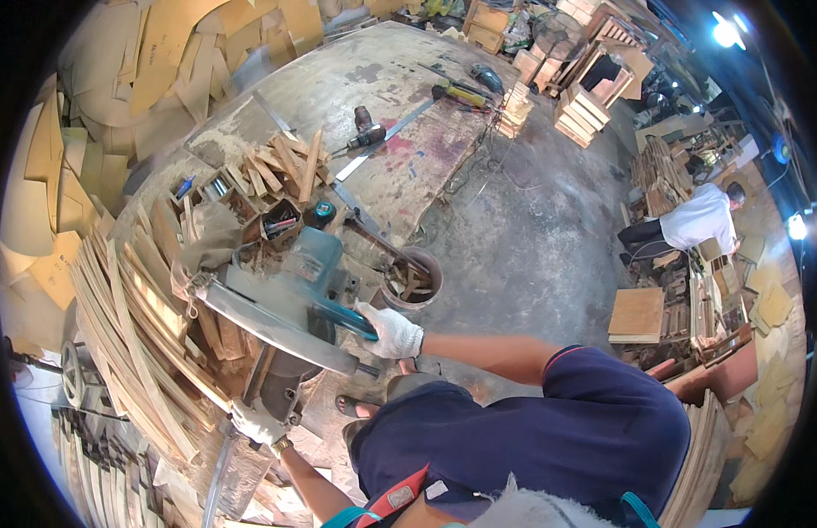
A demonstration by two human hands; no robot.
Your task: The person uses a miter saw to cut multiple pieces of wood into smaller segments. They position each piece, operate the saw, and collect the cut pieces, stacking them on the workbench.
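My right hand (393, 332), in a white knit glove, is closed round the teal handle (345, 319) of a chop saw. The saw's teal motor housing (310, 260) and long grey blade guard (272, 324) lie to the left of that hand. At the lower left my left hand (257, 422), gloved too and with a watch at the wrist, is closed at the end of a thin wooden strip (190, 377) beside the saw base (290, 378). Its fingertips are partly hidden. The blade's edge cannot be made out under the guard.
Long wooden strips (131, 326) are stacked left of the saw. A bucket of offcuts (415, 280) stands beyond my right hand. Wood pieces (281, 167), a drill (364, 132) and a metal straightedge (382, 141) lie farther off. Another person (695, 216) works at the far right.
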